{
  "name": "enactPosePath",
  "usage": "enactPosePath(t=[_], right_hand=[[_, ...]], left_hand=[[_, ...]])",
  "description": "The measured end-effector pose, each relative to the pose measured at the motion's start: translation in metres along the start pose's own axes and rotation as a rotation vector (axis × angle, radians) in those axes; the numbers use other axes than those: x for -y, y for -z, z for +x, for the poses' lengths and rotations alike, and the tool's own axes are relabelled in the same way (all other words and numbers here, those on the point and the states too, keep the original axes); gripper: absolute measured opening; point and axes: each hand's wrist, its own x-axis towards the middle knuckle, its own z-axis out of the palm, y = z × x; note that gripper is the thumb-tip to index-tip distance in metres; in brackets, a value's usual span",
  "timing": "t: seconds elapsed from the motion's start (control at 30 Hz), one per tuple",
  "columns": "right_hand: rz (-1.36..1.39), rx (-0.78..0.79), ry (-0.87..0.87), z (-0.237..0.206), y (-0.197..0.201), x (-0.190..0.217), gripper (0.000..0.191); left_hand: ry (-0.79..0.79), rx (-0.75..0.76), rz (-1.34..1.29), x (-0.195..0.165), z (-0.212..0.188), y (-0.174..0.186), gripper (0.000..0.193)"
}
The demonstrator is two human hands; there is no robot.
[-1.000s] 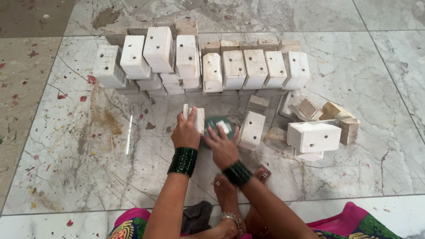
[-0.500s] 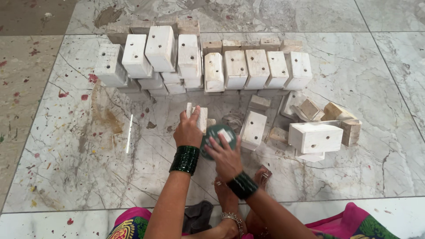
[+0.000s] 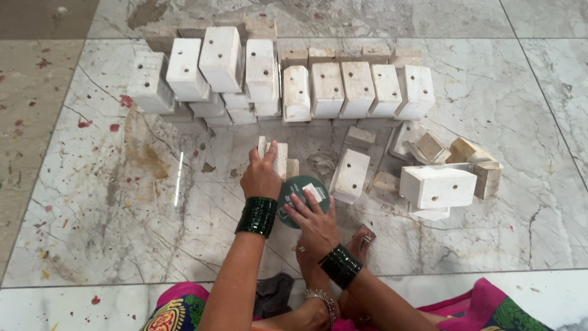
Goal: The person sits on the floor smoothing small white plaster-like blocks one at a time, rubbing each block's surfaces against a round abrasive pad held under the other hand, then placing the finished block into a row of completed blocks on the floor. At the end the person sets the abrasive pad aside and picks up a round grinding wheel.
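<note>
white painted wood makes the small block (image 3: 274, 156), boxy and stood up on the shiny stone floor (image 3: 110, 202). the left hand (image 3: 261, 178) wraps tight around it. just right, the right hand (image 3: 315, 217) lies spread flat on one round green tin (image 3: 302, 191). far off, about nine chunky white blocks (image 3: 343, 89) line up, each with little holes.

stained, cracked marble floor (image 3: 122, 202)

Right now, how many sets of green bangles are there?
2. One set is on the left wrist, behind the left hand gripping a white block; the other set is on the right wrist, behind the right hand on a green disc. None looks hidden.
</note>
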Motion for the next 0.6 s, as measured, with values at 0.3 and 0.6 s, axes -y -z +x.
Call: enactPosePath(t=[0.3,0.6], right_hand=[[0.014,0.124,-0.041,0.046,0.010,-0.009,0.062],[0.092,0.100,-0.065,0.039,0.025,-0.002,0.063]], left_hand=[[-0.041,-0.016,-0.002,0.002,-0.003,0.006,0.056],[-0.008,0.031,0.040,-0.001,-0.002,0.000,0.063]])
